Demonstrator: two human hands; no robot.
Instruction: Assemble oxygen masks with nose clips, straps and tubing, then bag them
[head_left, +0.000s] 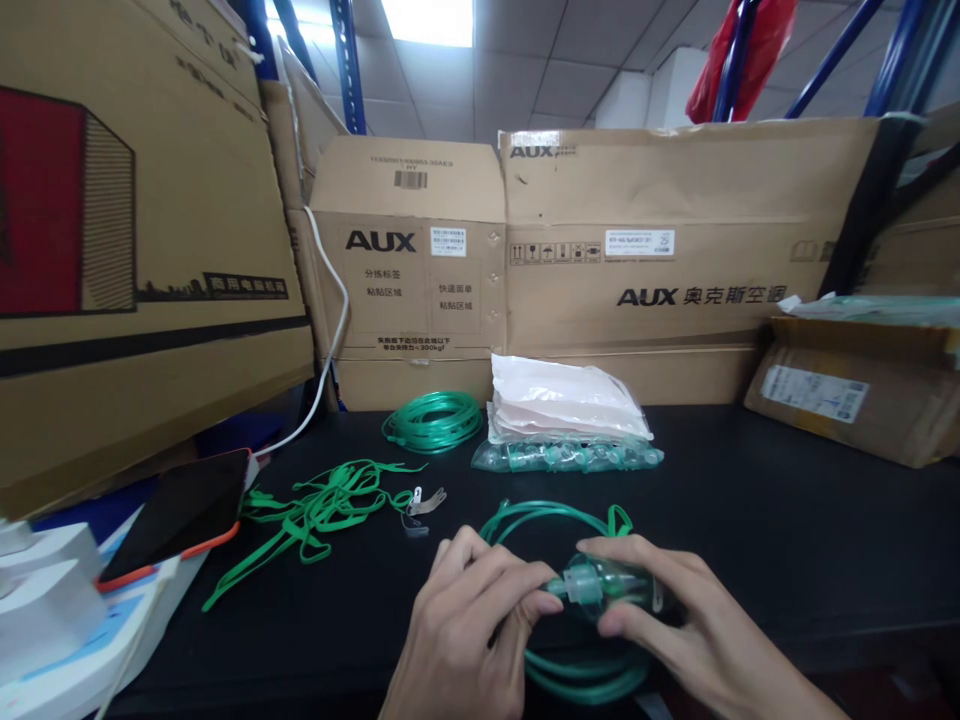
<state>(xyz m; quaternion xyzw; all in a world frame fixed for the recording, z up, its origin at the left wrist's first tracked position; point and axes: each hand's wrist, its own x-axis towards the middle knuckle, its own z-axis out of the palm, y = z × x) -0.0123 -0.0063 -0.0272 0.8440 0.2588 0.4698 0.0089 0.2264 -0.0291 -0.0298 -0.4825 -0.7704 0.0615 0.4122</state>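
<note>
My right hand (679,600) is closed round a clear green oxygen mask (634,583), its thumb below and fingers above. Pointing left from the mask is a translucent connector (583,586). At that end my left hand (480,625) pinches the end of a green tube (555,587), which meets the connector. The rest of the coiled green tubing (592,690) loops behind and below both hands on the black table. A green elastic loop (618,520) sticks up above the mask. My fingers hide part of the mask and the tube end.
Green elastic straps (330,510) and small metal strips (427,502) lie to the left. Behind are another coil of tubing (433,420), white packets (562,398) and bagged connectors (570,456). A phone (180,510) rests left; cardboard boxes (637,260) line the back, with an opened box (855,385) right.
</note>
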